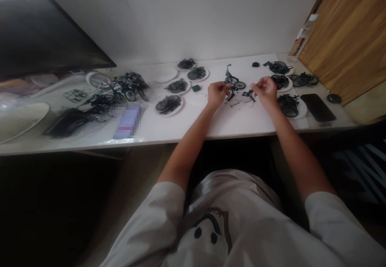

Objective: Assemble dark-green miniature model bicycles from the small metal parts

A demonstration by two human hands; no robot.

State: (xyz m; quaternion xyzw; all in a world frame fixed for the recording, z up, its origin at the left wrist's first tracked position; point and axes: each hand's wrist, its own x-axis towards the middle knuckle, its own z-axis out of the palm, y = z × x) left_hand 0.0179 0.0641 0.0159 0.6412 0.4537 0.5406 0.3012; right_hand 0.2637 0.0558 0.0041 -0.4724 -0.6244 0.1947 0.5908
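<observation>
A small dark model bicycle (239, 85) stands on the white board in front of me. My left hand (217, 94) is closed in a pinch on its left side, thumb and fingertips at the frame. To the right, my right hand (265, 92) has its thumb and index finger pressed together; whatever lies between them is too small to make out. Beside those fingertips is a little black part (247, 93). Thin dark pieces (234, 104) lie loose below the bicycle, between my hands.
Plates of dark parts stand left (169, 105) and right (297, 106). A black phone (318, 107) lies far right. Several assembled model bicycles (129, 86) crowd the left, near a purple-blue packet (128, 120). A small green block (196, 88) lies beside the left plates.
</observation>
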